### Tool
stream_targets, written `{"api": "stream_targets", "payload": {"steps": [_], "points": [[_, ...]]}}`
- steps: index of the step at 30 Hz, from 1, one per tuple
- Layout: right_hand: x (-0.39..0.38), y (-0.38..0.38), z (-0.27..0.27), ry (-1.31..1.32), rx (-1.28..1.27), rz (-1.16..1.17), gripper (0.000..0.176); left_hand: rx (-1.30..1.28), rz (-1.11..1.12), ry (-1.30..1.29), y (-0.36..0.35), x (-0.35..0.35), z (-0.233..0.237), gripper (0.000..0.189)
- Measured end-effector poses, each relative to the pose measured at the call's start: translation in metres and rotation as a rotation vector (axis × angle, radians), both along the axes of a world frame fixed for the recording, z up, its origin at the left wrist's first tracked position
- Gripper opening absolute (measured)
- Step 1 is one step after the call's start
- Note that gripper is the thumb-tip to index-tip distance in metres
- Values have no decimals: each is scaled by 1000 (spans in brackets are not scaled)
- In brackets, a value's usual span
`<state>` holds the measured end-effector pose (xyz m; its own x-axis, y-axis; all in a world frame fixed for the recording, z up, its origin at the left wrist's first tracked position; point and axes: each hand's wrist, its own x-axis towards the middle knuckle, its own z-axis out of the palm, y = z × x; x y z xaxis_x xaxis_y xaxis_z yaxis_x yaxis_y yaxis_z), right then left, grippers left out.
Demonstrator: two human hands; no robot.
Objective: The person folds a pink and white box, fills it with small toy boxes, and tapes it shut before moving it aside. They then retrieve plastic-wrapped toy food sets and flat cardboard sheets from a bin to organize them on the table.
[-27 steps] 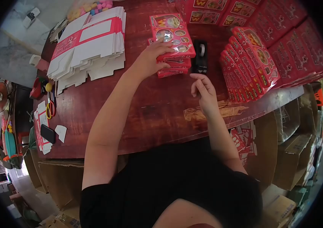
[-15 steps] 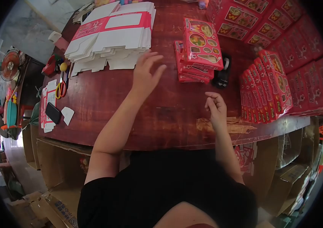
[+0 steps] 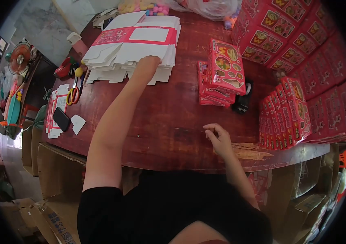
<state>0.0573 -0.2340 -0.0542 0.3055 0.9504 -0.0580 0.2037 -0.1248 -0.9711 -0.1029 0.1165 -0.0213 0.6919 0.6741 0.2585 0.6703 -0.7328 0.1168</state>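
My left hand [image 3: 147, 68] reaches to the front edge of a stack of flattened white and red cartons [image 3: 140, 49]. Its fingers are closed on the edge of a carton there; the fingertips are partly hidden. Above the table's near side, my right hand [image 3: 218, 141] holds nothing, its fingers loosely bent with thumb and forefinger apart. Beyond it lies a small pile of red printed boxes [image 3: 226, 67], the top one wrapped in shiny film. A black object [image 3: 242, 101], perhaps a tape dispenser, sits partly hidden beside that pile.
A row of red boxes [image 3: 279, 118] leans at the right, before a tall wall of boxes [image 3: 272, 28]. Scissors [image 3: 73, 95], a black phone [image 3: 61, 119] and a white paper piece [image 3: 77, 123] lie left. Cardboard boxes [image 3: 59, 171] stand below the table edge.
My left hand has gone from hovering open in front of the carton stack to gripping its edge. My right hand has shifted slightly toward me and left. The view has tilted.
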Motion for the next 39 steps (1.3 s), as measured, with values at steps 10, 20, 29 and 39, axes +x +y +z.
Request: {"api": "stream_targets", "payload": {"steps": [10, 20, 29, 39], "points": [[-19, 38, 78, -274, 338, 120, 22, 704, 341, -840, -38, -100, 147, 10], [-91, 128, 248, -683, 1198, 444, 46, 398, -163, -1123, -141, -238, 211, 14], [-200, 194, 287, -821, 1071, 705, 47, 669, -265, -722, -210, -252, 258, 21], [-176, 195, 314, -671, 917, 703, 40, -805, -1067, -1694, -158, -285, 148, 125]]}}
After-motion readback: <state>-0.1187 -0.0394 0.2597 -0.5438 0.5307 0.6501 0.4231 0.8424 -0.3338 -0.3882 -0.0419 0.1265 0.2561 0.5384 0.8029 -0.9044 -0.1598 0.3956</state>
